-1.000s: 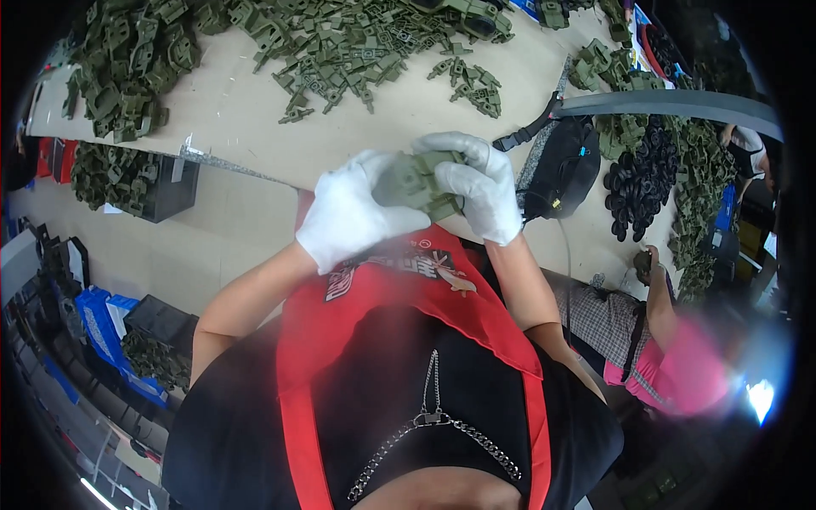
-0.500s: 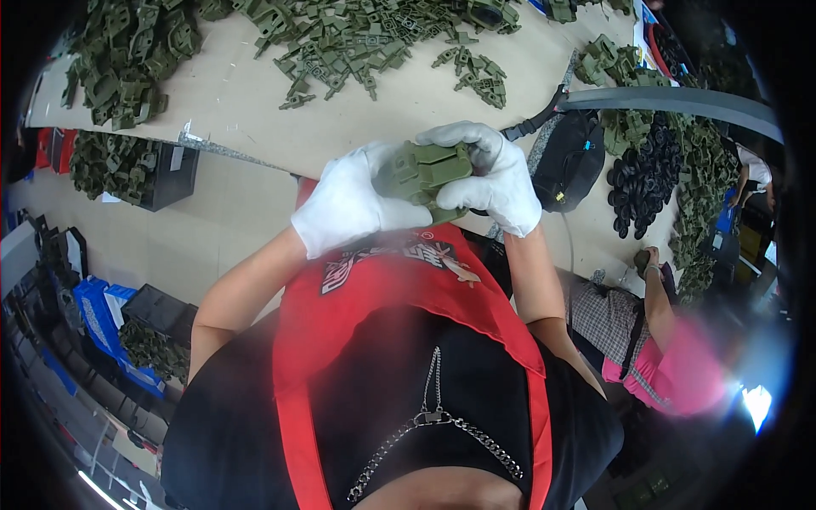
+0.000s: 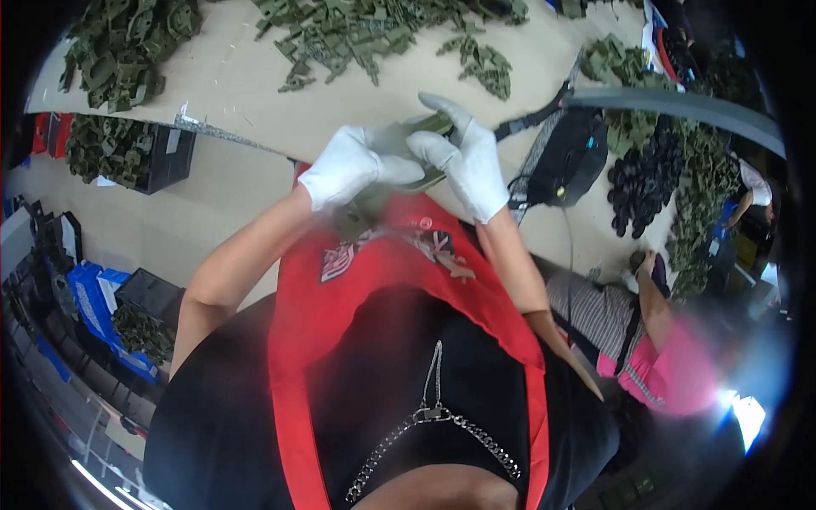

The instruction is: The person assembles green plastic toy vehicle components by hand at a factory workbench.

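Both my hands wear white gloves and meet in front of my red apron, around an olive-green molded plastic part point(image 3: 371, 204). My left hand point(image 3: 350, 167) grips it from the left, with the thumb laid across its face. On the other side my right hand point(image 3: 473, 167) has its fingers bent over the part's upper end, one finger stretched out past the edge. The gloves cover much of the part, and motion blurs it.
Heaps of small green parts point(image 3: 357, 38) and larger ones point(image 3: 136, 55) lie on the table point(image 3: 229, 85). To the right are a black bag point(image 3: 565, 157) and a pile of black rings point(image 3: 644, 183). A black crate point(image 3: 170, 157) holds green parts at left. A co-worker in pink point(image 3: 671, 370) works at lower right.
The green part has been turned and tilted between my hands, its lower end now closer to the apron. My right hand has shifted left, its fingers now bent over the part.
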Action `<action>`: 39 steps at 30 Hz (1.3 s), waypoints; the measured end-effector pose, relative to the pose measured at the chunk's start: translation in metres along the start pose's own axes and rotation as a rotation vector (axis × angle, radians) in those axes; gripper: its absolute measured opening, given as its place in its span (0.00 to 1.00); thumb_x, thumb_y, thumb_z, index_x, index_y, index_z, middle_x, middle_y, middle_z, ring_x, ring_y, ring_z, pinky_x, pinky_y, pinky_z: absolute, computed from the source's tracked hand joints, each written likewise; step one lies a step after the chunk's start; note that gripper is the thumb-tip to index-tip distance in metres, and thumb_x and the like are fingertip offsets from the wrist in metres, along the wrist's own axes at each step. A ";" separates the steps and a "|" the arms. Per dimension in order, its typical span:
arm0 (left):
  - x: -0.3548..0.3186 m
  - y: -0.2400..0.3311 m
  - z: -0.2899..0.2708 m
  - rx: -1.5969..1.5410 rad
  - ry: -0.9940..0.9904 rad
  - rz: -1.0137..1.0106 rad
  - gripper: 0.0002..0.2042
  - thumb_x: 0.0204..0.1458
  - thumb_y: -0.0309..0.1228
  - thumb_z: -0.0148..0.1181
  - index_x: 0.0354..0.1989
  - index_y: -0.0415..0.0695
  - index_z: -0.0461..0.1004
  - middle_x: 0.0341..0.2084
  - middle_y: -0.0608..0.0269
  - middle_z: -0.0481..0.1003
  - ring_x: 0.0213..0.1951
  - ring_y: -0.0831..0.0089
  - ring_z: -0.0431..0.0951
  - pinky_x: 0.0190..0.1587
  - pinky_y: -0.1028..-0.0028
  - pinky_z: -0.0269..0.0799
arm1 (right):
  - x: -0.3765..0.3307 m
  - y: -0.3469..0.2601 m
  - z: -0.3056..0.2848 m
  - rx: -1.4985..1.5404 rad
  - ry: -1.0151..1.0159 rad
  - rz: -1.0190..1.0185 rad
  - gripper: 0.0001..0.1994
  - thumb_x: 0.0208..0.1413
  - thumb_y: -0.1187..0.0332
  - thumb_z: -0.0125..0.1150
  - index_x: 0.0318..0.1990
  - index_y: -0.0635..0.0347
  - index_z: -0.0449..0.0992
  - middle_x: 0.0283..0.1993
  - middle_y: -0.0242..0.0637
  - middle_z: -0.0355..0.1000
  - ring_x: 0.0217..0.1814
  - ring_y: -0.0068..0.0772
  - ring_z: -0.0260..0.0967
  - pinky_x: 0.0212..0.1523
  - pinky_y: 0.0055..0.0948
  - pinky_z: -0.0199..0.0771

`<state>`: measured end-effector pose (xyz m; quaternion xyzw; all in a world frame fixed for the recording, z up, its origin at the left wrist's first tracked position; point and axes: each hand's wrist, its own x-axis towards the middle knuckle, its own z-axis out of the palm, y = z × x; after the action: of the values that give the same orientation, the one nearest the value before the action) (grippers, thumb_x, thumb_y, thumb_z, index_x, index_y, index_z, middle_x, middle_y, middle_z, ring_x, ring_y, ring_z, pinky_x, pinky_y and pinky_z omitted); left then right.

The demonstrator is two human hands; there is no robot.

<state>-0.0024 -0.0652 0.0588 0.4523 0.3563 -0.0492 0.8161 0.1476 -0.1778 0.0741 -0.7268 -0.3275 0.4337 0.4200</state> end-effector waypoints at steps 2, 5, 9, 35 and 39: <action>0.020 0.008 -0.015 0.216 -0.051 -0.078 0.22 0.39 0.28 0.72 0.44 0.33 0.76 0.36 0.54 0.79 0.42 0.72 0.77 0.46 0.70 0.74 | 0.012 0.016 0.008 0.257 0.053 0.047 0.25 0.49 0.75 0.64 0.58 0.66 0.69 0.40 0.37 0.76 0.40 0.23 0.72 0.43 0.22 0.72; 0.010 0.035 -0.020 0.518 -0.044 0.038 0.30 0.37 0.31 0.74 0.51 0.33 0.71 0.43 0.50 0.76 0.47 0.67 0.75 0.50 0.67 0.72 | 0.013 0.033 -0.014 0.441 0.085 0.057 0.23 0.52 0.75 0.62 0.57 0.68 0.69 0.42 0.37 0.75 0.41 0.22 0.72 0.43 0.21 0.72; -0.014 -0.003 -0.027 0.238 0.094 0.265 0.41 0.41 0.30 0.72 0.65 0.39 0.56 0.50 0.57 0.71 0.50 0.69 0.73 0.52 0.69 0.70 | -0.004 0.083 -0.026 0.727 0.247 -0.037 0.14 0.58 0.73 0.58 0.52 0.65 0.72 0.47 0.35 0.73 0.44 0.23 0.71 0.49 0.25 0.71; -0.041 -0.007 0.003 0.648 0.121 0.176 0.26 0.45 0.34 0.65 0.53 0.35 0.69 0.40 0.50 0.78 0.43 0.65 0.78 0.48 0.70 0.72 | -0.011 0.007 0.014 0.142 -0.347 0.234 0.24 0.44 0.79 0.63 0.53 0.69 0.70 0.49 0.46 0.72 0.47 0.30 0.72 0.48 0.27 0.74; 0.011 -0.037 -0.022 0.438 0.042 0.179 0.23 0.45 0.27 0.67 0.52 0.37 0.71 0.40 0.59 0.78 0.41 0.74 0.76 0.46 0.73 0.73 | 0.037 0.075 0.015 0.433 -0.382 0.269 0.26 0.42 0.78 0.65 0.53 0.69 0.69 0.50 0.48 0.72 0.46 0.34 0.73 0.47 0.31 0.74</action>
<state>-0.0210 -0.0676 0.0187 0.6493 0.3126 -0.0435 0.6919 0.1571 -0.1740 -0.0102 -0.5626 -0.2014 0.6735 0.4350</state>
